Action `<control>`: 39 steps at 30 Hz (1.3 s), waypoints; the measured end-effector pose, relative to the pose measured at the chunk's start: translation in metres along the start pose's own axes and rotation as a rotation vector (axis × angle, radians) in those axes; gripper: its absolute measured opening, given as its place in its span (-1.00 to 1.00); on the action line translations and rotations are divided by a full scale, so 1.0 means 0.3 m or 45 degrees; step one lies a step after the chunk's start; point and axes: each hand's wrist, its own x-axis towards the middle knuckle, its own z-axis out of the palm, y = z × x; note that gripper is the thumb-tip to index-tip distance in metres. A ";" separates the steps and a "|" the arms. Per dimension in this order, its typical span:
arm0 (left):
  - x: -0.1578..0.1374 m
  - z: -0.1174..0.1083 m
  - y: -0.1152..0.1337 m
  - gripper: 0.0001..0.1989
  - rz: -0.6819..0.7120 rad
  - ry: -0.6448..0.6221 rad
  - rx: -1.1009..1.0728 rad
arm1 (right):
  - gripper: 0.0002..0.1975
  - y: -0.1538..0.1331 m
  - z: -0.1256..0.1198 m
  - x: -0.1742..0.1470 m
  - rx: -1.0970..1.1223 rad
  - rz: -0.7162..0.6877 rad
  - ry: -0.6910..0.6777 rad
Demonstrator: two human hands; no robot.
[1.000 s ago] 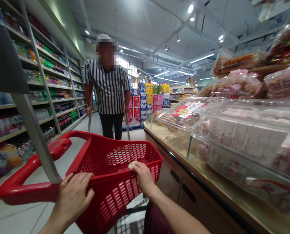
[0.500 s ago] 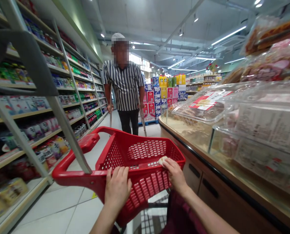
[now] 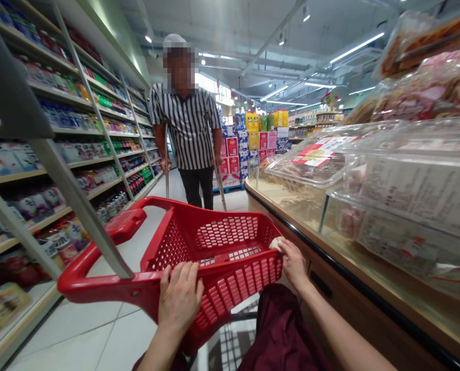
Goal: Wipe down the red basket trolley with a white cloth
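A red plastic shopping cart [image 3: 230,232] with perforated sides stands across the view in front of me. My left hand [image 3: 180,296] grips its near rim, fingers curled over the edge and thumb on the outer side. At the right end of the same rim, my right hand [image 3: 294,263] is closed on a crumpled white cloth [image 3: 277,243], pressed to the cart's edge. Only a small part of the cloth shows past the fingers. A grey metal bar [image 3: 86,211] rises from the cart toward the upper left.
A person in a striped shirt [image 3: 189,129] stands on crutches beyond the cart. Shelves [image 3: 79,103] of drinks line the left. On the right, a wooden display counter [image 3: 311,221] holds clear plastic food boxes [image 3: 415,180]. Stacked cartons [image 3: 249,149] stand farther back.
My right hand has moved the cloth along the rim to the right, toward the corner. My left hand stays on the rim. The view has shifted slightly.
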 end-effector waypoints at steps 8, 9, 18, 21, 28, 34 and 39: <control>0.014 -0.005 -0.002 -0.74 -0.058 0.072 0.039 | -0.55 -0.079 0.008 -0.018 0.039 0.016 0.014; 0.016 -0.005 -0.003 -0.74 -0.079 0.077 0.036 | -0.55 -0.106 0.011 -0.022 0.073 -0.001 -0.006; 0.000 -0.006 -0.006 -0.75 -0.095 0.087 0.001 | -0.57 -0.046 -0.029 -0.026 0.083 0.013 -0.021; -0.005 -0.008 -0.002 -0.75 -0.105 0.088 -0.020 | -0.56 -0.024 -0.043 -0.052 0.076 0.029 0.017; -0.005 -0.010 -0.013 -0.74 -0.111 0.051 -0.071 | -0.55 -0.016 -0.037 -0.246 0.045 -0.079 -0.089; 0.004 -0.015 -0.011 -0.75 -0.087 0.043 -0.031 | -0.53 -0.052 -0.032 -0.287 0.052 -0.129 -0.249; 0.007 -0.018 -0.009 -0.76 -0.107 0.049 -0.037 | -0.54 -0.103 -0.014 -0.189 0.179 -0.258 -0.085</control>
